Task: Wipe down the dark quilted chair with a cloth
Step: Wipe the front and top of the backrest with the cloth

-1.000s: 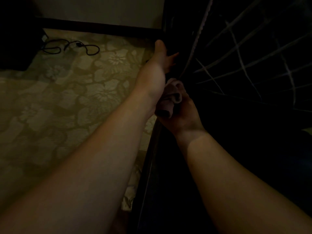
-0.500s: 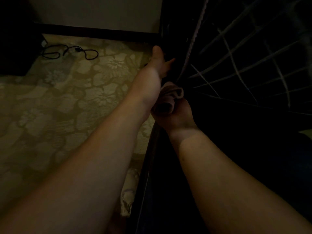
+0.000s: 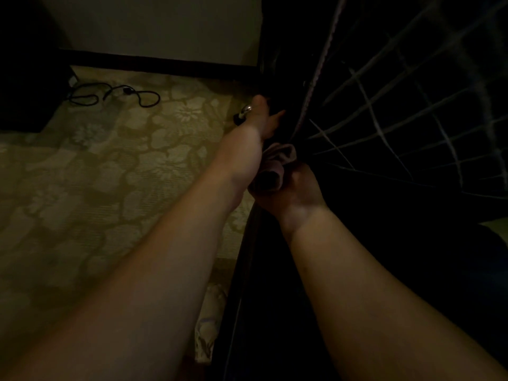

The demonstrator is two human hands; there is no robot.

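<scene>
Here, a person's left hand (image 3: 262, 119) braces against the dark quilted chair (image 3: 398, 111), fingers hidden, grip unclear, while the right hand (image 3: 288, 188) bunches a pinkish cloth (image 3: 275, 165) tightly against its side edge, apparently to scrub the seam.

very dim throughout, warm yellowish cast. brightest on the patterned carpet (image 3: 115, 171) and the pale wall (image 3: 165, 26) at top. near black over the quilted chair (image 3: 412, 111), only stitching lines catching faint light. deep shadow in the top left corner. soft and grainy, little fine detail. wide-angle bending of straight lines toward the edges. small glint on a metal piece (image 3: 246, 109).
</scene>
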